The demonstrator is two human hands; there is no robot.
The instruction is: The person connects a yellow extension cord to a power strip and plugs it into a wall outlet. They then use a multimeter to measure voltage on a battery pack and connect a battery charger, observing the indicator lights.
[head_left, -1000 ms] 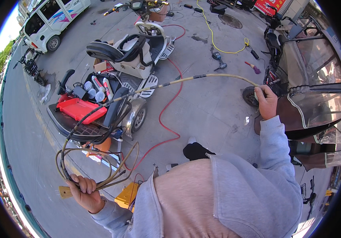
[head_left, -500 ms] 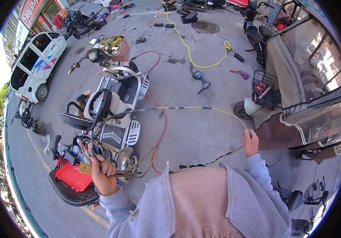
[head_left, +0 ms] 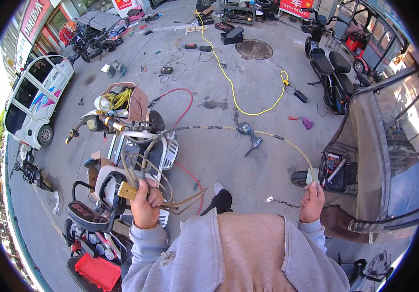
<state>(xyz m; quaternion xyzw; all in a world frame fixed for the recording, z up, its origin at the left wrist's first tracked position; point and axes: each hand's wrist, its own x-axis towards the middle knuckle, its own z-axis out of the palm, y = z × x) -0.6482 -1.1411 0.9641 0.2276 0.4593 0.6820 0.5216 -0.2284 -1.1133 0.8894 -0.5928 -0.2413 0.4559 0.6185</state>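
Observation:
A long beige cable (head_left: 230, 127) wrapped with black tape bands arches forward between my two hands. My left hand (head_left: 146, 207) is closed round several gathered loops of it. A flat tan block-like piece (head_left: 127, 191) sticks out to the left of that hand, beside the loops. My right hand (head_left: 312, 202) pinches the cable's other end. From it a short dark lead runs left to a small white connector (head_left: 268, 199), which hangs free. Beyond the arch, a blue-grey power drill (head_left: 255, 141) lies on the concrete, partly crossed by the cable.
A white electric trike with a pinkish basket (head_left: 139, 104) stands at the left. A red tray (head_left: 98, 271) lies near its rear. Across the ground run a yellow cord (head_left: 231, 92) and a red hose (head_left: 189, 102). A covered vehicle (head_left: 380, 146) and a black scooter (head_left: 333, 78) stand at the right.
My view has shifted forward, and a dark-clad leg and a shoe now show below. The cable's arch has dropped over the drill. The white connector has come into sight. Both hands keep their hold.

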